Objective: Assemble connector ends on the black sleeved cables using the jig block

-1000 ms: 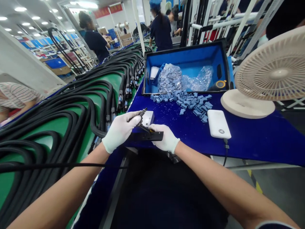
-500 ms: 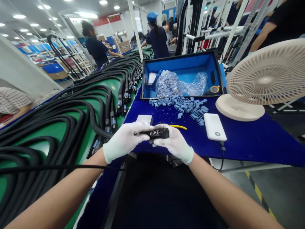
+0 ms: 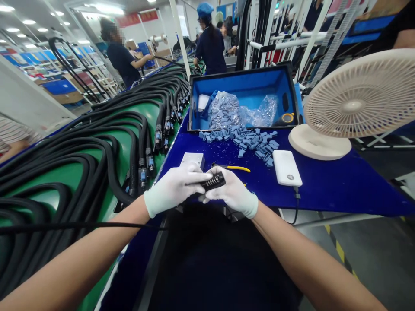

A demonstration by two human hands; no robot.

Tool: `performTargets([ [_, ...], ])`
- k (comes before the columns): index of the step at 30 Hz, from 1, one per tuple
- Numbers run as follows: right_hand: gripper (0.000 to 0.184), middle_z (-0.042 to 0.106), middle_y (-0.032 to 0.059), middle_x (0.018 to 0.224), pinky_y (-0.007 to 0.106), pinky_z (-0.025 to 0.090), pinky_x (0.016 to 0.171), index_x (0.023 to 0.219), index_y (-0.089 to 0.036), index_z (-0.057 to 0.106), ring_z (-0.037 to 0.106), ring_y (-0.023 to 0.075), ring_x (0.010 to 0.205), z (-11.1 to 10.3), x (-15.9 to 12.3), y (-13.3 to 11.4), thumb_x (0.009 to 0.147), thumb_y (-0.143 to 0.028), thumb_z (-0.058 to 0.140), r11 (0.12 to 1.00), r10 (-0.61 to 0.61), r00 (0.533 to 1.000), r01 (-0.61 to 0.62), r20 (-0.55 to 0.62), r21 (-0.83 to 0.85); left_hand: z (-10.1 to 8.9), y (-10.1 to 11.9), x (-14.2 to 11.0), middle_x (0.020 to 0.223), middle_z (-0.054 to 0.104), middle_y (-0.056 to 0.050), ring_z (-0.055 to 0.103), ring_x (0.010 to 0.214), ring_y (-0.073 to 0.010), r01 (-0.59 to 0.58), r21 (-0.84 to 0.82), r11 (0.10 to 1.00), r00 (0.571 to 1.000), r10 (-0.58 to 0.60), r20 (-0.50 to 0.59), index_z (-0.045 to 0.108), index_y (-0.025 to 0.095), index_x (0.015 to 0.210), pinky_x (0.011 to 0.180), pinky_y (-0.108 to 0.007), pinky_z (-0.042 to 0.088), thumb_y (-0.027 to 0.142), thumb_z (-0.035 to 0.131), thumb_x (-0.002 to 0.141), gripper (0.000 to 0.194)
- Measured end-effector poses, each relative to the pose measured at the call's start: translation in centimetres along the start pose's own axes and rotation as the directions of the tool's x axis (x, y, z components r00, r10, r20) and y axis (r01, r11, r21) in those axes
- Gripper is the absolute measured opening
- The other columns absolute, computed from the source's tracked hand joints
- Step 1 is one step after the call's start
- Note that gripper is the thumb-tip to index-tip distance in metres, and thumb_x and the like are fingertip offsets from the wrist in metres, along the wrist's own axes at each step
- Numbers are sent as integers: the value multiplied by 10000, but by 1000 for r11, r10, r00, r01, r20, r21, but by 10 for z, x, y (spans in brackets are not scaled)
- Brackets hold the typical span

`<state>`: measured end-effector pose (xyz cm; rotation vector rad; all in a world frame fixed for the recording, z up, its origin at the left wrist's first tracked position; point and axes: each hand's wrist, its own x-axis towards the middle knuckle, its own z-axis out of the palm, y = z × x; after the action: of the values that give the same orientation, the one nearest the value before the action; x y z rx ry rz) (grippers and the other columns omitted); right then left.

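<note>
The white-gloved left hand (image 3: 177, 188) and white-gloved right hand (image 3: 236, 192) had fingers closed around opposite ends of a small black oblong part with pale ribs (image 3: 215, 181), above the dark-blue table's (image 3: 337, 185) near edge. It looked light and stiff, probably plastic, best gripped by its plain ends. Beyond lay a slim yellow-handled tool (image 3: 239, 168).
</note>
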<state>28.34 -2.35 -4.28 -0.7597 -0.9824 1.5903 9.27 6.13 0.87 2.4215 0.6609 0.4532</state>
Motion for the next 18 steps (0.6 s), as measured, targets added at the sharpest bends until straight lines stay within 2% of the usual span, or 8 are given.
performTargets([
  [3,423,712,-5,789,414,631,746,984,-178,552,744,220,693,-4,1,1,636,-22,733,999,-33,998,31,-53,-45,2,1,13,1073,671,-32,663,859,-197,206,-194,959,978,-210,-3,431,278,1537,829,-345,550,302,837,673,955],
  [5,425,712,-3,817,425,632,747,989,-179,555,739,215,683,-9,3,2,636,-34,743,999,-49,996,47,-74,-26,6,5,16,1032,676,-19,663,844,-196,281,-177,943,953,-296,-63,382,252,1561,822,-334,541,299,853,632,1043],
  [9,471,718,46,1031,492,630,840,1082,-205,547,746,235,831,-9,8,13,690,-167,805,979,-186,972,196,-147,61,22,13,-3,898,705,-37,658,851,-233,330,5,944,881,-306,-360,738,233,1102,844,-345,515,416,796,723,425],
  [10,478,709,61,1099,494,627,858,1115,-216,539,742,239,875,-5,7,17,716,-201,802,965,-232,953,250,-194,74,28,14,-11,852,708,-45,659,822,-237,349,-39,936,867,-339,-365,754,226,953,818,-347,520,446,770,756,296],
  [12,471,686,77,1191,480,621,874,1168,-236,524,730,241,937,5,2,26,770,-250,774,945,-292,916,320,-275,63,37,13,-25,787,705,-63,659,756,-240,376,-332,865,841,-469,-269,733,211,853,742,-355,536,511,683,833,305],
  [14,452,683,75,1199,464,611,886,1195,-243,535,715,243,982,12,-2,29,799,-280,750,956,-293,929,290,-227,-48,40,10,-33,816,707,-76,664,748,-236,293,-717,632,795,-578,-184,708,204,960,703,-368,551,563,574,906,387],
  [16,439,687,75,1182,453,588,925,1210,-232,577,687,251,1050,5,-2,22,806,-286,742,921,-250,967,222,-48,-320,34,4,-35,868,696,-58,663,786,-204,57,-918,393,727,-646,-231,667,219,1032,752,-363,565,527,580,927,336],
  [18,407,671,96,1213,450,539,1000,1224,-208,615,648,256,1122,-18,6,4,831,-261,707,713,-207,977,183,46,-677,19,-3,-32,845,652,-10,627,750,-140,-143,-933,330,641,-688,-341,643,234,1019,779,-313,559,400,687,889,215],
])
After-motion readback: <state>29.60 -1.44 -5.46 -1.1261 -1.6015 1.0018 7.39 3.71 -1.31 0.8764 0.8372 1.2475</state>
